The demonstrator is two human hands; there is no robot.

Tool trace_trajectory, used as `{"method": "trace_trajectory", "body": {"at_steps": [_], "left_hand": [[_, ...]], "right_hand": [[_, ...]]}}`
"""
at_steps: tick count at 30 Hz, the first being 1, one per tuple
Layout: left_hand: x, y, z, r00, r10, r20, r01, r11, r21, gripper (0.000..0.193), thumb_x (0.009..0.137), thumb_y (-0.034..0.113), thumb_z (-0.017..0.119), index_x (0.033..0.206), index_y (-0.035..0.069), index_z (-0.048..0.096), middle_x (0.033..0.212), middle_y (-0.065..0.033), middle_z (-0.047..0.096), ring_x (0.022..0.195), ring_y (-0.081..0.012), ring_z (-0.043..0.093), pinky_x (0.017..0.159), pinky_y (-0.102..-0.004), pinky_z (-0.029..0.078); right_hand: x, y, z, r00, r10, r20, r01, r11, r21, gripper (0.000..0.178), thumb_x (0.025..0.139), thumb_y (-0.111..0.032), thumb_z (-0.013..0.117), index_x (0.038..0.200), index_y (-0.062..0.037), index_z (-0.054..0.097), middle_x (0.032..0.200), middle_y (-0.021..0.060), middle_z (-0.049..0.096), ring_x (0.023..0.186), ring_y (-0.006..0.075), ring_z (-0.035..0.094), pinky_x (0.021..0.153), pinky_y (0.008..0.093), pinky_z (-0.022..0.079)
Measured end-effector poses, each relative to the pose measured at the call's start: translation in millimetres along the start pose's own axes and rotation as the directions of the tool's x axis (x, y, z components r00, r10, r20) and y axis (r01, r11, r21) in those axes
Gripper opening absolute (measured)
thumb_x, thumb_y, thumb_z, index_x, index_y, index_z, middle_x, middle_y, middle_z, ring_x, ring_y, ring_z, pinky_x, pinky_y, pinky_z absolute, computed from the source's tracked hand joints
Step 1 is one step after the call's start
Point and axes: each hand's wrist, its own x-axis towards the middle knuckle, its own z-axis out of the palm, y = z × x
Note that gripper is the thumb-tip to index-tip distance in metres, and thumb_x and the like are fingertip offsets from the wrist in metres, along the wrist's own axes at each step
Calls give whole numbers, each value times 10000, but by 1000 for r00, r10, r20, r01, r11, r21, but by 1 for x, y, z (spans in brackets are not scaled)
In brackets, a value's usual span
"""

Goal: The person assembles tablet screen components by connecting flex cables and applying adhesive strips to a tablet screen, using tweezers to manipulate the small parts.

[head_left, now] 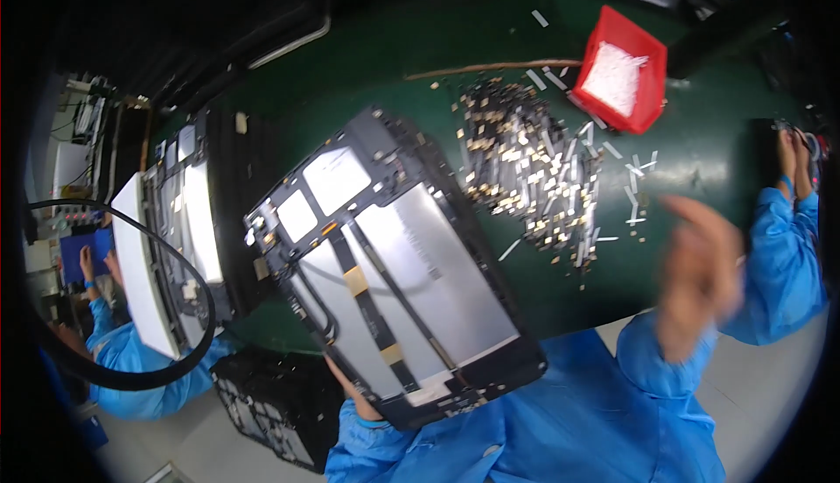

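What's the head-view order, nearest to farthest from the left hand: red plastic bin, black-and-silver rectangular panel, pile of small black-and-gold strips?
1. Black-and-silver panel: in the left hand.
2. Pile of strips: right of the panel.
3. Red bin: upper right.

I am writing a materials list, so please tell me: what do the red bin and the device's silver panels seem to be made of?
Red bin: likely hard plastic, smooth, slightly glossy, with even colour and stiff-looking walls.
Silver panels: metal or foil-like, with a soft sheen; coated plastic remains possible.
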Motion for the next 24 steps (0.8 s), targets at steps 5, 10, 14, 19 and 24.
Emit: {"method": "trace_trajectory", "body": {"at_steps": [5,10,14,19,24], "left_hand": [[0,-10,-2,996,50,72,-47,998,-39,466,988,309,306,1344,12,346,1345,-126,389,1188,-221,446,1003,-321,367],[6,-9,0,961,277,1,-276,954,117,455,985,269,331,1341,-15,349,1378,-140,347,1218,-230,422,1050,-318,313],[7,70,49,999,-13,-46,2,973,-232,289,976,236,365,1130,21,481,1110,-65,507,997,-118,486,872,-240,373],[9,61,40,999,-45,4,42,888,-458,205,967,135,367,1074,0,478,1285,-123,455,984,-135,508,830,-237,408],[3,65,36,999,-45,25,52,844,-534,185,958,92,369,1075,-1,479,1293,-134,435,933,-116,497,722,-218,396]], "right_hand": [[8,67,49,872,190,451,-111,974,-197,150,809,-94,605,956,-72,588,714,200,617,708,415,590,605,449,471],[25,71,74,770,195,607,-19,958,-285,159,809,-158,629,907,-53,561,736,209,616,723,416,583,618,492,442],[36,87,75,654,201,730,-112,979,-169,180,807,-187,645,824,-23,576,727,202,610,718,383,597,594,434,436],[51,91,75,486,141,862,-243,970,-22,185,801,-177,632,812,6,609,657,77,614,601,168,573,571,318,454],[52,76,62,345,195,918,-336,939,-73,236,785,-191,589,728,35,622,587,89,608,505,191,567,524,314,460]]}}
